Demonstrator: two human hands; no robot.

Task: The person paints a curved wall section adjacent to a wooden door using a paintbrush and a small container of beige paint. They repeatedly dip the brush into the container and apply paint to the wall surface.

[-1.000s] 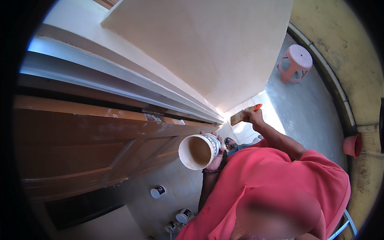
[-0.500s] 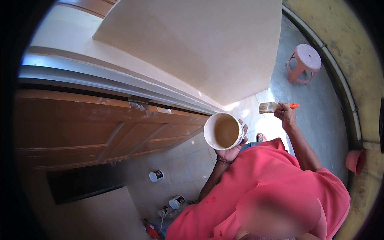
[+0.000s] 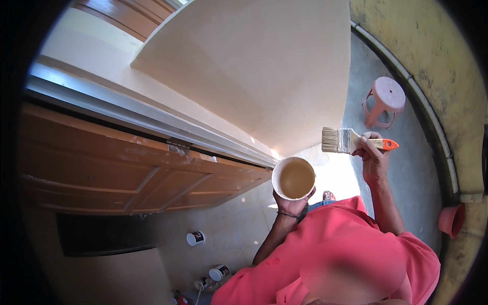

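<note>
A white tub (image 3: 277,178) with tan liquid inside rests in my left hand (image 3: 291,204), whose fingers wrap round it from below. In my right hand (image 3: 372,162) is a flat paintbrush (image 3: 346,141) with an orange-tipped handle, held level with its bristles pointing left, above and to the right of the tub. Brush and tub are apart. Behind them stand a pale painted wall (image 3: 254,61) and a brown panelled door (image 3: 117,168) with white smudges along its edge.
A pink stool (image 3: 388,94) stands on the grey floor at right, with a red bucket (image 3: 450,221) and pipe (image 3: 427,101) along the yellowed wall (image 3: 450,61). Several paint tubs (image 3: 195,238) sit on the lower tiled floor (image 3: 229,218) beside the door.
The brush has moved right and turned level, bristles to the left. The tub has shifted right and now faces the camera more squarely, still in my left hand.
</note>
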